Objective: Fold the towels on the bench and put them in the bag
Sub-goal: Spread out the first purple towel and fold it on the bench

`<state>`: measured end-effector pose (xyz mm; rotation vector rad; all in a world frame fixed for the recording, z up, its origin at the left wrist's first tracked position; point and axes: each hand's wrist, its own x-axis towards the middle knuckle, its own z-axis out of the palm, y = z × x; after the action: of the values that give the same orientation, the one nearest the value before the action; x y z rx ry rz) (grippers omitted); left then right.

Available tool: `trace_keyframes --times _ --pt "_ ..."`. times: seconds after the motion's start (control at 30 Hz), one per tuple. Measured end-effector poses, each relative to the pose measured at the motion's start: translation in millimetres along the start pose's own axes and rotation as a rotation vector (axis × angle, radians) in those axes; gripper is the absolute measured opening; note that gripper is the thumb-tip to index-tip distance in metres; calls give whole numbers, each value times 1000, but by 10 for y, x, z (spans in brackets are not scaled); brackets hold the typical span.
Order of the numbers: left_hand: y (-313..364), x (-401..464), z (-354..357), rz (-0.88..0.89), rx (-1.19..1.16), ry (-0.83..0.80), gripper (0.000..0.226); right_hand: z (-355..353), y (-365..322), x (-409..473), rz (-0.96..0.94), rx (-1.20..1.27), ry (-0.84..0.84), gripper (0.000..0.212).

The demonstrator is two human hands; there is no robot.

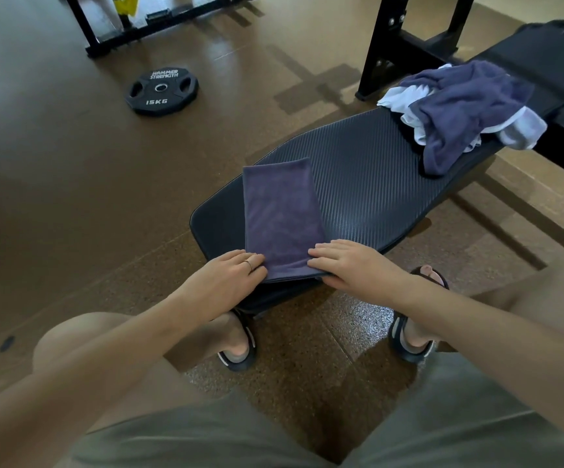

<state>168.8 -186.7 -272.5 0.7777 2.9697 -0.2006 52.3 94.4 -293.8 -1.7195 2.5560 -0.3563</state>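
At frame centre the folded towel point(282, 217) lies on the counter point(375, 170), its long axis running away from both flat, spread hands, left hand point(231, 276) and right hand point(350, 265), pressing its near corners.

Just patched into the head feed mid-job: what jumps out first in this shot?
A purple towel, folded into a long strip, lies on the near end of the black bench, with the left hand and right hand resting flat on its near corners. Further along the bench sits a rumpled pile of towels, blue and white. A 15 kg weight plate lies on the floor to the left.
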Motion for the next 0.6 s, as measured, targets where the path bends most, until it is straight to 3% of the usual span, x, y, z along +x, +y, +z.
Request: trace_keyframes --times 0.13,0.23,0.3,0.4,0.6 --pt "-58 -59 -19 3 -88 -7 14 -21 -44 -13 130 216 15 27" --pt "-112 -57 -92 -146 -341 -41 31 -87 -89 63 318 411 1 24" --pt "-167 -49 -102 -246 -533 -43 22 -142 -114 120 468 532 3 27" --pt "-233 23 -53 -385 -738 78 17 -132 -157 224 662 696 87 35" --pt "-272 271 85 -615 -855 167 19 88 -252 440 882 605 216 36"
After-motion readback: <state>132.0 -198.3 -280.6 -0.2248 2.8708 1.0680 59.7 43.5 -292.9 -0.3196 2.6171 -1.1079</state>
